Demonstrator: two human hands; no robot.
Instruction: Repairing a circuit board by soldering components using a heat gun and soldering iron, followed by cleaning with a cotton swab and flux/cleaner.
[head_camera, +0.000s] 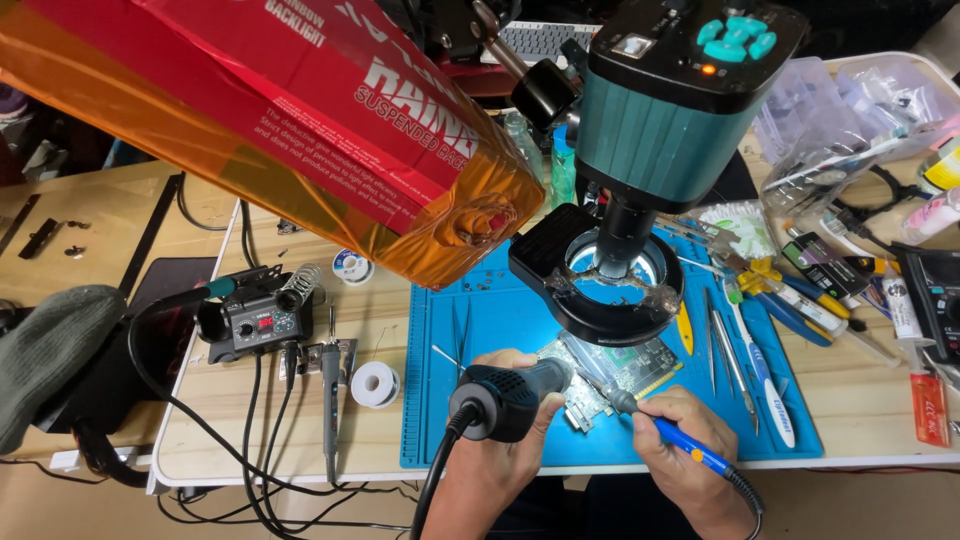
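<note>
This is an electronics repair workshop: a wooden worktop (300, 400) carries a blue silicone mat (480, 320), a microscope (660, 110) with ring light (610, 285), a soldering station (255, 325), solder spools (376, 384) and tweezers (725, 350).

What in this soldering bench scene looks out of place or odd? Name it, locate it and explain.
A large red box wrapped in orange film looms tilted at upper left, above the bench and close to the camera, blocking the view. Otherwise, the left hand holds a hot-air handle and the right hand a blue-handled tool over the circuit board.
</note>
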